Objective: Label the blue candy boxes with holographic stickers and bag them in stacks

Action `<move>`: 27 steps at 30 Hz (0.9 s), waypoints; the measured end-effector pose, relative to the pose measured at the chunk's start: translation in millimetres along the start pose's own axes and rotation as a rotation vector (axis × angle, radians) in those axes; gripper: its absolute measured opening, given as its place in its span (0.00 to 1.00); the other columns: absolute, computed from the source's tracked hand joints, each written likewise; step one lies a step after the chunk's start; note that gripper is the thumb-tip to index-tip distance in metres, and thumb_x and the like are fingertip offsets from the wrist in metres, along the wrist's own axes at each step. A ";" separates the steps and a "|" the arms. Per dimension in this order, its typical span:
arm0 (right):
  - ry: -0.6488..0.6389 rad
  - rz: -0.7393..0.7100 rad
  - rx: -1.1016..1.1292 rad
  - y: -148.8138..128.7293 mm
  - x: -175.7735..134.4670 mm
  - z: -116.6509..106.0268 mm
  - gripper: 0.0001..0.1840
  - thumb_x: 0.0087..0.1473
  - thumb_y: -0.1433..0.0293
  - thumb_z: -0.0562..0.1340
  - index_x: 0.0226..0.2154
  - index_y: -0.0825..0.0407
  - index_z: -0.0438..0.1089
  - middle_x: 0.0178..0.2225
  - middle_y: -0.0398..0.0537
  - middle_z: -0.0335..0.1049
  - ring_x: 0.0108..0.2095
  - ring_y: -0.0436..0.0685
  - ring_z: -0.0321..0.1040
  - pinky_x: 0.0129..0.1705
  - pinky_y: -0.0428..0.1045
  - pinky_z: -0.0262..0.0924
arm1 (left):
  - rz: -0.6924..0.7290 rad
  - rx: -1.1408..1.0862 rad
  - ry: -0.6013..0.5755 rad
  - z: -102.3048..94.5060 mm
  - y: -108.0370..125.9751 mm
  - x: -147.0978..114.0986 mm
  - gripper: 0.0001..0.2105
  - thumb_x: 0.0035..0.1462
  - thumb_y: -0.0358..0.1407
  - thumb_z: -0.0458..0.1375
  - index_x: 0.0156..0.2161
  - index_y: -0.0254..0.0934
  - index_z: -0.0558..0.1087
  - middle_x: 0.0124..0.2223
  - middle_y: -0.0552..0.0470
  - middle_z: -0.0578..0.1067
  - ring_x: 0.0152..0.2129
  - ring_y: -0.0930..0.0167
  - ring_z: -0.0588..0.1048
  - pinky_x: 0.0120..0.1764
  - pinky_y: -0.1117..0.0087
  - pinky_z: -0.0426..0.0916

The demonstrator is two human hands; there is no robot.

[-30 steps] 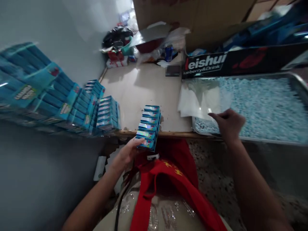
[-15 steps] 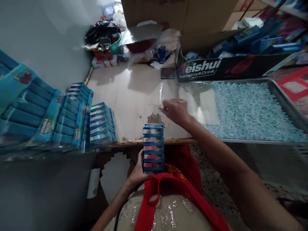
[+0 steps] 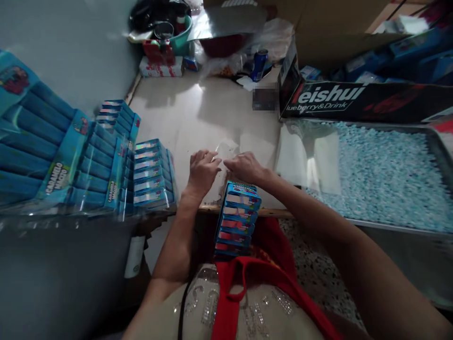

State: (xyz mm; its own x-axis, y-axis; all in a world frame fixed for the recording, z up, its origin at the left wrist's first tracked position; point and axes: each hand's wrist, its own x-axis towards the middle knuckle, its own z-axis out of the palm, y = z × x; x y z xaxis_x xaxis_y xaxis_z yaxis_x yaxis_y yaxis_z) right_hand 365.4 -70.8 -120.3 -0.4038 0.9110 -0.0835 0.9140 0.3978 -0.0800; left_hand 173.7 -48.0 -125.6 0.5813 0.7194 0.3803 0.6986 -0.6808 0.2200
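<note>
My left hand [image 3: 202, 172] and my right hand [image 3: 246, 167] face each other just above the table, fingers closed on a clear plastic bag [image 3: 225, 148] whose thin film shows between them. Below them, a stack of small blue candy boxes [image 3: 236, 219] leans slightly, wedged between the table edge and my body, with neither hand on it. Its near ends show white and pink patches. To the left stands a similar wrapped stack of blue boxes [image 3: 150, 172].
More blue packs [image 3: 60, 156] in clear film line the left wall. On the right, a metal tray [image 3: 375, 224] holds many pale blue pieces, partly covered by clear plastic bags [image 3: 300, 146]. A black-printed carton [image 3: 329, 101], a blue can [image 3: 260, 63] and a green basin [image 3: 182, 40] stand behind.
My left hand has let go of the box stack and come up to the plastic bag. My right hand has moved slightly left with the bag. The stack now leans to the right.
</note>
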 end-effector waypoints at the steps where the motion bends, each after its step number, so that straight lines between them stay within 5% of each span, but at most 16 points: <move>1: -0.006 -0.007 -0.003 0.5 -1.5 -0.7 0.15 0.68 0.72 0.55 0.46 0.52 0.78 0.38 0.53 0.81 0.34 0.54 0.69 0.33 0.51 0.42 | 0.017 0.028 -0.027 7.1 -2.5 5.8 0.04 0.62 0.33 0.67 0.42 0.42 0.84 0.47 0.44 0.83 0.49 0.57 0.74 0.54 0.53 0.67; 8: -0.030 0.043 0.044 14.6 -17.3 4.4 0.16 0.70 0.58 0.61 0.45 0.52 0.77 0.40 0.53 0.81 0.36 0.56 0.72 0.32 0.50 0.41 | 0.012 0.160 0.031 25.0 3.3 -1.5 0.11 0.68 0.33 0.59 0.35 0.37 0.82 0.35 0.44 0.79 0.38 0.62 0.73 0.37 0.63 0.66; 13: 0.046 0.108 0.077 25.3 -52.4 18.2 0.12 0.71 0.67 0.59 0.41 0.51 0.77 0.40 0.52 0.79 0.36 0.54 0.72 0.31 0.50 0.43 | 0.100 0.204 0.155 26.5 5.7 -16.8 0.14 0.70 0.32 0.55 0.36 0.38 0.82 0.31 0.46 0.78 0.33 0.65 0.73 0.35 0.65 0.63; 19: -0.015 0.330 0.192 12.1 -89.2 22.0 0.09 0.65 0.72 0.61 0.38 0.52 0.78 0.39 0.52 0.80 0.35 0.55 0.72 0.31 0.50 0.45 | 0.122 0.123 0.156 28.8 6.2 -26.7 0.12 0.69 0.32 0.56 0.38 0.40 0.83 0.31 0.47 0.78 0.31 0.66 0.73 0.34 0.66 0.63; 22: -0.009 0.458 0.302 3.3 -93.4 11.4 0.08 0.63 0.71 0.63 0.35 0.52 0.79 0.36 0.51 0.81 0.35 0.55 0.74 0.33 0.49 0.48 | 0.139 0.111 0.088 16.1 9.8 -21.2 0.13 0.69 0.33 0.57 0.33 0.39 0.81 0.31 0.47 0.79 0.32 0.66 0.74 0.34 0.66 0.62; 27: 0.108 0.544 0.364 -11.2 -108.1 -20.3 0.06 0.59 0.69 0.66 0.30 0.50 0.77 0.29 0.47 0.79 0.31 0.56 0.73 0.32 0.49 0.49 | 0.106 0.093 0.005 -37.0 32.1 -17.8 0.11 0.67 0.33 0.59 0.31 0.37 0.78 0.34 0.48 0.78 0.33 0.67 0.76 0.34 0.67 0.63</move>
State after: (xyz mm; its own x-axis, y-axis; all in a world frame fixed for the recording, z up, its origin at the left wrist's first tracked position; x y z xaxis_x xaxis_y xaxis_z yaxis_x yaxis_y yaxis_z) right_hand 399.6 -171.5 -90.2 0.1348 0.9849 -0.1084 0.9071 -0.1667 -0.3865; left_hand 170.3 -87.8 -92.1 0.6518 0.6435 0.4014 0.6695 -0.7368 0.0942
